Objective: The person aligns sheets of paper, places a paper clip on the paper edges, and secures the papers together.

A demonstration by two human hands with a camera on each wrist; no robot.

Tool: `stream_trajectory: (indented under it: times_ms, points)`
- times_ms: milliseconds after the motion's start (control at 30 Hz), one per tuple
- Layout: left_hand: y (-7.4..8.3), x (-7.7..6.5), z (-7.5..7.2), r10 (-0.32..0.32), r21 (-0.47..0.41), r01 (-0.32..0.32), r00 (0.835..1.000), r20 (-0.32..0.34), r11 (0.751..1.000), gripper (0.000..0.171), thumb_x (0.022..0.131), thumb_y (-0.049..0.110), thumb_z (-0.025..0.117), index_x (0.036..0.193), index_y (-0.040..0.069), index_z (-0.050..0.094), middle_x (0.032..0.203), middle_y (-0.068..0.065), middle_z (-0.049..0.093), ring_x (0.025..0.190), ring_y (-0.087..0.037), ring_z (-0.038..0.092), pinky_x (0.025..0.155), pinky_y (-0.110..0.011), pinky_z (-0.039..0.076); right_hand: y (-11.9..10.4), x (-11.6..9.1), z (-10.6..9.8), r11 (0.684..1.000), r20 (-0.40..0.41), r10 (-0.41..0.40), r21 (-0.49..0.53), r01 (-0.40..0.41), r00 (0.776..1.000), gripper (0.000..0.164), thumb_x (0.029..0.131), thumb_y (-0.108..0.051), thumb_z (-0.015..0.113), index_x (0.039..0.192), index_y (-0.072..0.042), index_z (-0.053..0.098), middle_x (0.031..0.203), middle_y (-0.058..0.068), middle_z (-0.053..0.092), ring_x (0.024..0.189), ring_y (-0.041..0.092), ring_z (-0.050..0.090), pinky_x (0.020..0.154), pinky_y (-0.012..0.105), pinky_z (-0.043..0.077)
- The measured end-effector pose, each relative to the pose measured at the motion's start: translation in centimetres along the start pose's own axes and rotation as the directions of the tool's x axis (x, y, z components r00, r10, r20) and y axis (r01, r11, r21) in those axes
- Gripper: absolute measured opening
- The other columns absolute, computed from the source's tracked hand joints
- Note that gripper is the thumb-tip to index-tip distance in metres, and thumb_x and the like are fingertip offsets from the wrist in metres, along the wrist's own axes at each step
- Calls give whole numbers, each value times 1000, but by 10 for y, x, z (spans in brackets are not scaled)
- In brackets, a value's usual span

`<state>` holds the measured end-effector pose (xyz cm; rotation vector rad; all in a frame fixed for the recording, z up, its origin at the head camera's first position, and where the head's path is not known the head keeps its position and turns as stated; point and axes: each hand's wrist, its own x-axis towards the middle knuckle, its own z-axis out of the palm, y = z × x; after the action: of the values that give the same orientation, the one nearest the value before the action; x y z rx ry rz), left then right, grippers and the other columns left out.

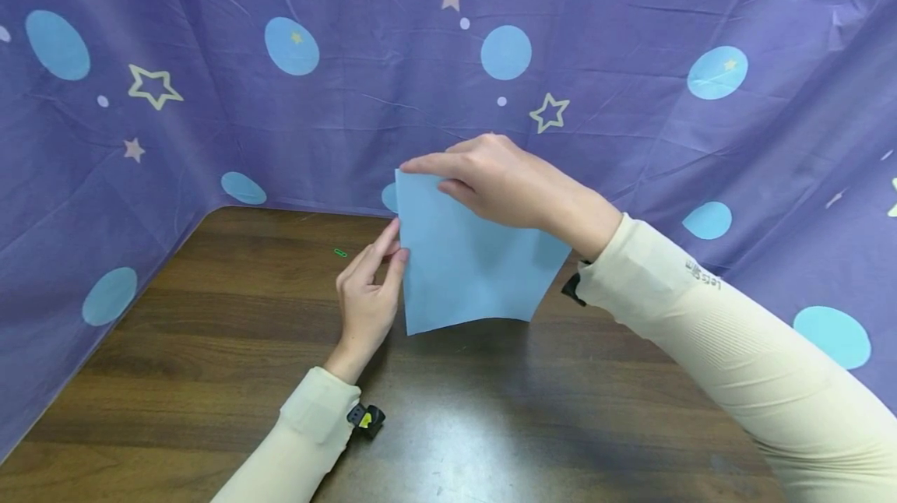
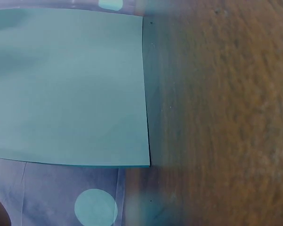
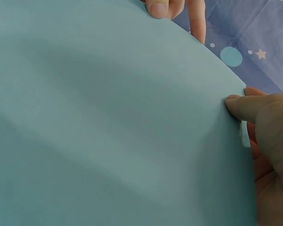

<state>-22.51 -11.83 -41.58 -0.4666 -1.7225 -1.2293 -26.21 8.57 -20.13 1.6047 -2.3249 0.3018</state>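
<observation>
Paper (image 1: 476,277) is up — left hand (image 1: 367,297) pinches its side edge, right hand (image 1: 508,184) pinches its top, both closed on it — lifting looks done, letting go isn't

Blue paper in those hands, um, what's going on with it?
A person's right hand pinches the blue paper at its top edge, while the left hand holds its left edge. It's held roughly upright over a wooden table, before a patterned purple cloth. A small green item lies on the table, left of the paper.
</observation>
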Motion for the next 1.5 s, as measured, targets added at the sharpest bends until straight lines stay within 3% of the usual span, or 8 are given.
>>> stream_trajectory:
  times_ms: [400, 967, 1333, 1500]
  points:
    - [2, 1, 1, -9, 5, 9, 1000, -22, 1000, 43, 98, 0, 75, 139, 10, 71, 117, -8, 80, 97, -27, 75, 96, -22, 56, -2, -2, 1, 1000, 5, 2, 7, -2, 1000, 45, 102, 1, 66, 145, -14, 67, 130, 7, 75, 92, 19, 72, 83, 35, 57]
    - [1, -1, 0, -24, 35, 23, 1000, 14, 999, 47, 98, 0, 75, 142, 12, 69, 106, -9, 79, 99, -24, 72, 97, -21, 53, -1, -5, -2, 1000, 19, -2, 27, 2, 1000, 47, 102, 3, 65, 146, -15, 66, 135, 5, 73, 82, 18, 65, 80, 32, 54]
    - [2, -3, -2, -11, 30, 10, 1000, 15, 1000, 50, 96, -3, 75, 144, 10, 68, 103, -10, 79, 98, -23, 71, 96, -19, 52, -3, -4, 0, 1000, 19, -12, 24, 12, 1000, 47, 102, 3, 66, 145, -14, 66, 135, 5, 73, 99, 19, 73, 87, 35, 57]
    - [5, 1, -3, 5, 37, -7, 999, 37, 999, 51, 98, -3, 73, 147, 9, 65, 108, -12, 78, 101, -25, 72, 98, -21, 52, -2, -3, 1, 999, 11, -22, 24, 22, 1000, 47, 102, 3, 66, 146, -13, 66, 134, 5, 74, 94, 18, 72, 84, 34, 56]
